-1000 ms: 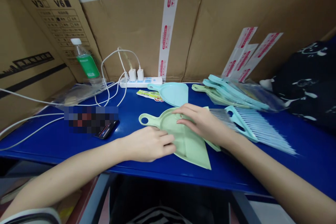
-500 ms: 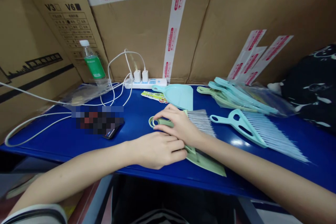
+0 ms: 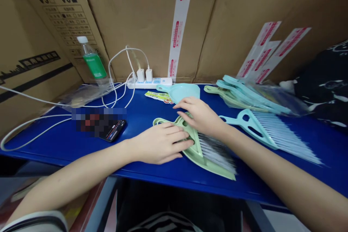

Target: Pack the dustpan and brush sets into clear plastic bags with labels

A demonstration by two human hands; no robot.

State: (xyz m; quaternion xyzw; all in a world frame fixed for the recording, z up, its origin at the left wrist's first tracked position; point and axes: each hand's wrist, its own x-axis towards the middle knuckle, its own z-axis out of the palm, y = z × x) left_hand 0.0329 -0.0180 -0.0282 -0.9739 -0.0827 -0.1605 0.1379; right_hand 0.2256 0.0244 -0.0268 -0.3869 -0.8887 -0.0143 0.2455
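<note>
A pale green dustpan (image 3: 202, 159) lies on the blue table (image 3: 62, 141) in front of me, with a green hand brush (image 3: 214, 148) resting in it, grey bristles pointing right. My left hand (image 3: 159, 143) lies on the pan's left side, fingers stretched onto the brush handle. My right hand (image 3: 201, 116) presses down on the brush handle from above, fingers spread and slightly curled.
A light blue brush (image 3: 272, 134) lies to the right, a light blue dustpan (image 3: 182, 92) behind my hands. Bagged brushes (image 3: 244, 96) are stacked at back right. A phone (image 3: 111, 130), white cables, a power strip (image 3: 148, 83), a green-labelled bottle (image 3: 92, 63) and cardboard boxes stand left and behind.
The green brush has gone from behind the dustpan into the pan. My right hand slid right along the handle; my left hand opened flatter on the pan.
</note>
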